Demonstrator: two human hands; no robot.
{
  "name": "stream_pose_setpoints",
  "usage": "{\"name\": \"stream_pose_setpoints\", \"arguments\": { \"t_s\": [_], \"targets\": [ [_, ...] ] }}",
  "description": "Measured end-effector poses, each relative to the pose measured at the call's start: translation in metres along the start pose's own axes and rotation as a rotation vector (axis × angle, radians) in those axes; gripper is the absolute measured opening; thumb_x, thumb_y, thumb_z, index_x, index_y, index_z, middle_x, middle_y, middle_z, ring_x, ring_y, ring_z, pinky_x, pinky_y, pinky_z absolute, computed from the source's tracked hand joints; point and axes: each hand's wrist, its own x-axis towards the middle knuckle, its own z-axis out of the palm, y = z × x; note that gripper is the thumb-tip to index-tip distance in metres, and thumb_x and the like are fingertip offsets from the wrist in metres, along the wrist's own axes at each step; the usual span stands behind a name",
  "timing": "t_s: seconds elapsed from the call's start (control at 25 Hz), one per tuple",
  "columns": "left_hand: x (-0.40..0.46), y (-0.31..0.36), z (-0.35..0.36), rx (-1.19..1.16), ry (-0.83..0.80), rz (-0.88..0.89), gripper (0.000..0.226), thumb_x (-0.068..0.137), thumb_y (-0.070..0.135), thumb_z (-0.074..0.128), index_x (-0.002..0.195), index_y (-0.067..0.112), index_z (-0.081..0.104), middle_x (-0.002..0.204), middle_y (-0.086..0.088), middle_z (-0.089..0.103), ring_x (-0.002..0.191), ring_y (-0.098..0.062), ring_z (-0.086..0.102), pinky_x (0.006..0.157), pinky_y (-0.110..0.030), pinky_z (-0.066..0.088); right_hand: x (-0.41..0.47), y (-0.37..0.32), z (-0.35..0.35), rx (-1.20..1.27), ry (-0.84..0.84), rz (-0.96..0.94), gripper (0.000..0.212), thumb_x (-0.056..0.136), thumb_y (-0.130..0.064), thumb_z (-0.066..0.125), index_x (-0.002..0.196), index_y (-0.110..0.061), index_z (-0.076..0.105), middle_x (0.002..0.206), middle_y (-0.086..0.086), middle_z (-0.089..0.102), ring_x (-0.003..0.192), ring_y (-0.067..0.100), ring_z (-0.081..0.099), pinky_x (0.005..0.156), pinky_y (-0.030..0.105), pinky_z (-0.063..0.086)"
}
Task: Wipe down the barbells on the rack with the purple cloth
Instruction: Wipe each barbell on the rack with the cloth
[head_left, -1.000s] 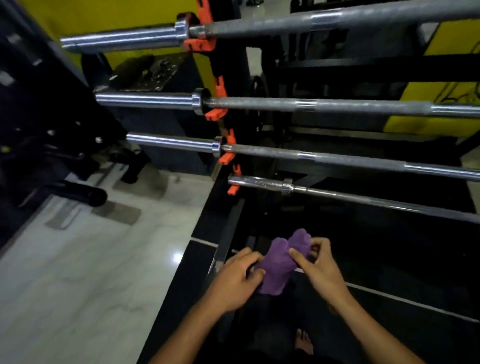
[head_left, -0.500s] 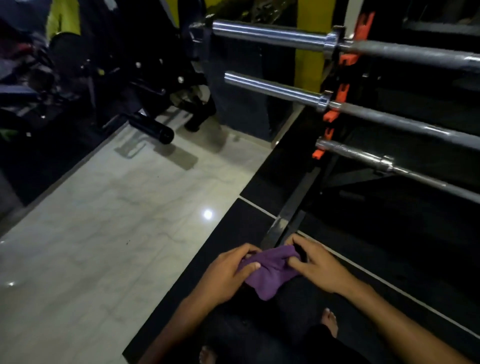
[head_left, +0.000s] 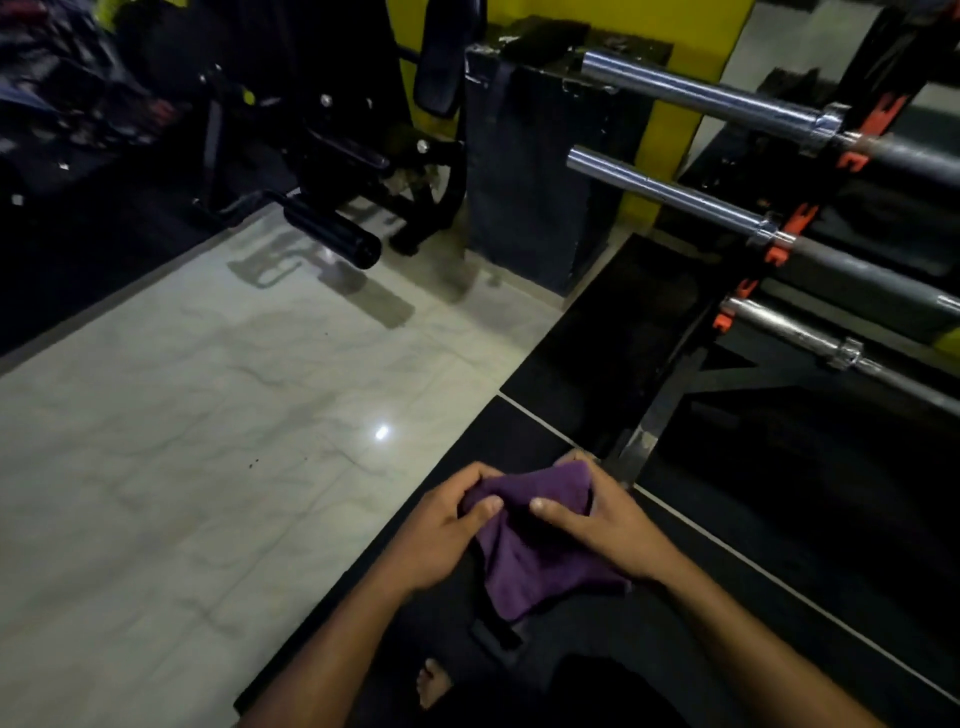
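Cloth work first: our view has swung left off the rack, so the barbells now sit well apart at the upper right. The purple cloth hangs between our hands, low in front of us above the dark floor mat. Left hand and right hand both pinch its top edge, thumbs on top. We're refolding it, we reckon; no bar touched yet.

The purple cloth looks soft and matt. The barbells are shiny smooth metal. At left, the pale floor is glossy, like marble.
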Motion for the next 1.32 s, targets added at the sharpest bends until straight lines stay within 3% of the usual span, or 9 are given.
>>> {"name": "stream_pose_setpoints", "arguments": {
  "t_s": [0.16,0.36,0.48,0.6,0.76,0.84,0.92,1.16,1.32],
  "targets": [
    [0.018,0.004,-0.031,0.005,-0.007,0.065,0.026,0.102,0.013,0.055,0.122,0.029,0.062,0.117,0.010,0.068,0.112,-0.010,0.063,0.101,-0.035,0.051,0.023,-0.013,0.012,0.166,-0.179,0.217,0.031,0.084,-0.025,0.081,0.113,-0.022,0.069,0.108,-0.003,0.076,0.102,0.015,0.072,0.091,0.030,0.057],
    [0.064,0.008,-0.041,0.107,0.072,0.082,0.037,0.097,0.017,0.063,0.131,0.032,0.059,0.114,0.010,0.067,0.106,-0.002,0.064,0.099,-0.033,0.053,0.038,-0.018,-0.013,0.317,0.350,0.267,0.015,0.086,-0.018,0.078,0.100,-0.016,0.073,0.095,0.004,0.078,0.093,0.019,0.072,0.083,0.029,0.057],
    [0.105,0.024,-0.050,0.282,-0.043,0.183,0.038,0.097,0.025,0.064,0.134,0.033,0.057,0.122,0.016,0.064,0.112,0.004,0.060,0.101,-0.027,0.050,0.040,-0.019,-0.042,0.606,0.595,0.273,0.024,0.087,-0.017,0.074,0.111,-0.015,0.070,0.102,0.009,0.077,0.097,0.026,0.072,0.087,0.037,0.057],
    [0.163,0.042,-0.050,0.438,-0.157,0.269,0.043,0.098,0.034,0.062,0.139,0.039,0.051,0.133,0.018,0.058,0.121,0.006,0.053,0.106,-0.024,0.045,0.055,-0.011,-0.075,0.755,0.789,0.297,0.024,0.090,-0.020,0.069,0.112,-0.010,0.068,0.102,0.016,0.075,0.090,0.029,0.072,0.079,0.037,0.057],
    [0.251,0.076,-0.037,0.652,-0.353,0.370,0.053,0.100,0.041,0.056,0.150,0.037,0.039,0.148,0.017,0.043,0.133,0.004,0.038,0.103,0.000,0.024,0.079,0.005,-0.119,0.903,1.031,0.283,0.030,0.092,-0.024,0.065,0.115,-0.006,0.067,0.101,0.017,0.072,0.092,0.031,0.068,0.076,0.036,0.053],
    [0.298,0.101,-0.029,0.765,-0.436,0.461,0.059,0.101,0.042,0.053,0.155,0.035,0.030,0.155,0.020,0.029,0.147,-0.003,0.016,0.115,-0.013,0.014,0.089,0.011,-0.137,0.993,1.188,0.244,0.031,0.092,-0.024,0.066,0.116,-0.005,0.066,0.105,0.017,0.071,0.096,0.032,0.067,0.080,0.039,0.054],
    [0.343,0.131,-0.023,0.845,-0.485,0.530,0.063,0.102,0.045,0.049,0.158,0.035,0.020,0.155,0.023,0.017,0.145,-0.002,-0.004,0.118,-0.021,0.007,0.098,0.015,-0.153,1.065,1.319,0.198,0.034,0.091,-0.024,0.068,0.119,-0.004,0.066,0.109,0.018,0.071,0.098,0.034,0.068,0.082,0.041,0.055],
    [0.439,0.172,-0.009,0.861,-0.606,0.645,0.067,0.102,0.048,0.047,0.158,0.037,0.014,0.158,0.021,0.009,0.144,-0.005,-0.005,0.120,-0.028,0.011,0.131,0.008,-0.194,1.140,1.512,0.105,0.031,0.092,-0.029,0.069,0.114,-0.007,0.068,0.086,0.010,0.074,0.077,0.024,0.073,0.065,0.034,0.058],
    [0.494,0.184,0.001,0.851,-0.726,0.744,0.068,0.102,0.048,0.047,0.158,0.039,0.011,0.154,0.024,0.006,0.146,-0.007,-0.006,0.119,-0.026,0.006,0.158,0.003,-0.215,1.182,1.595,0.107,0.039,0.090,-0.042,0.070,0.114,-0.011,0.067,0.094,0.013,0.076,0.085,0.030,0.074,0.077,0.042,0.059]
  ]
}}
